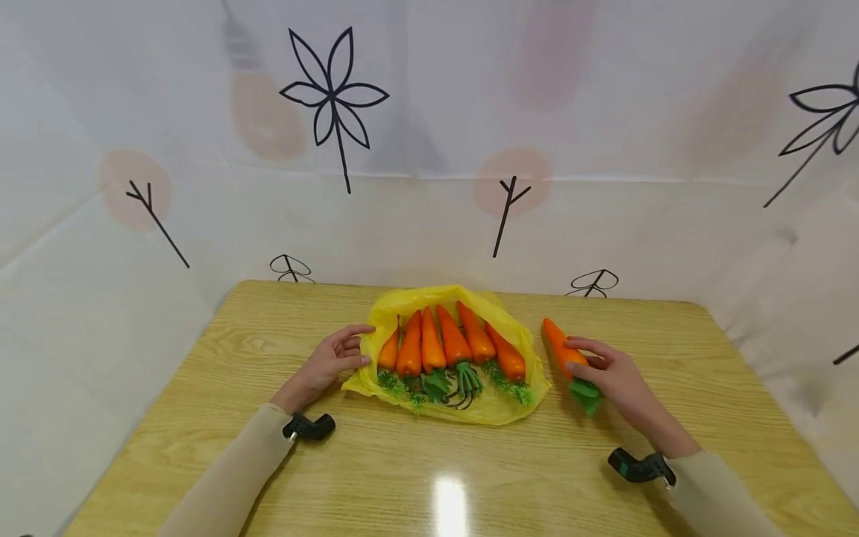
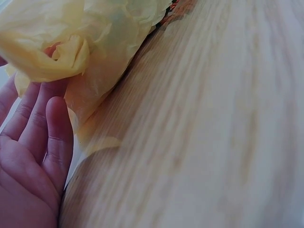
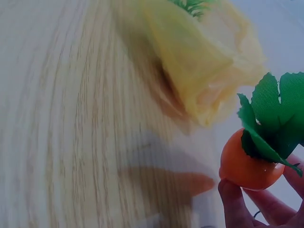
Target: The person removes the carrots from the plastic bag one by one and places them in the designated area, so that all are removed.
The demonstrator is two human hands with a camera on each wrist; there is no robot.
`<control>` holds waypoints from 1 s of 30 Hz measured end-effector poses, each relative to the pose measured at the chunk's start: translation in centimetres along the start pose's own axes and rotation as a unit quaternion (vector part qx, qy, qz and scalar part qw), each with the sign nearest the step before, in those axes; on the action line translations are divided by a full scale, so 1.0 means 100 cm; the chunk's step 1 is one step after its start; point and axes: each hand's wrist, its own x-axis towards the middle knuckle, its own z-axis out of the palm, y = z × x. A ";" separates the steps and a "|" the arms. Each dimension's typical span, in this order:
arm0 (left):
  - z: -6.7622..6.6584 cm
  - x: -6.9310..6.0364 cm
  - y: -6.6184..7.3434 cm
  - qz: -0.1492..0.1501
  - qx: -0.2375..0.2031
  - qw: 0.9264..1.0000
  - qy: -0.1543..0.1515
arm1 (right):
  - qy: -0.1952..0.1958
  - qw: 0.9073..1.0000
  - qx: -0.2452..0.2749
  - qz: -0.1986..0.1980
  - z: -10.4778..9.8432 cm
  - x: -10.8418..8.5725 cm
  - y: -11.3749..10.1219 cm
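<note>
Wood surface (image 1: 362, 477) carrying bag (image 1: 493, 408). Left fingers (image 1: 354, 330), loosely extended, touching rim (image 1: 372, 344); right fingers (image 1: 592, 346) pinching carrot (image 1: 561, 352). Light pinch, steady rim should be serving best.

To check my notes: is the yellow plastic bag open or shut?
Open: the yellow plastic bag gapes, showing artificial carrots inside.

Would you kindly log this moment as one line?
left hand: touches yellow bag; right hand: holds single carrot outside; bag: open, other carrots inside
</note>
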 end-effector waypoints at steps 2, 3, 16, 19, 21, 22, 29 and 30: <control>0.001 0.000 0.001 -0.002 0.002 1.000 0.002 | 0.002 1.000 -0.007 0.002 0.002 0.003 0.002; 0.001 0.000 0.001 -0.002 0.003 1.000 0.002 | 0.003 1.000 -0.009 0.004 0.003 0.005 0.003; 0.002 -0.001 0.002 -0.008 0.006 1.000 0.002 | 0.014 0.999 -0.037 0.005 0.013 0.024 0.012; 0.002 -0.001 0.001 -0.007 0.001 1.000 0.000 | 0.019 0.999 -0.030 0.002 0.014 0.025 0.012; 0.002 -0.001 0.001 -0.006 0.001 1.000 0.000 | 0.025 0.999 -0.024 0.004 0.016 0.027 0.012; 0.002 -0.001 0.001 -0.005 0.002 1.000 0.001 | 0.028 0.999 -0.022 0.005 0.016 0.027 0.012; 0.002 -0.001 0.002 -0.009 0.006 1.000 0.004 | 0.041 0.999 -0.018 0.001 0.018 0.027 0.011; 0.002 0.000 0.002 -0.010 0.005 1.000 0.005 | 0.042 0.999 -0.016 0.000 0.017 0.026 0.010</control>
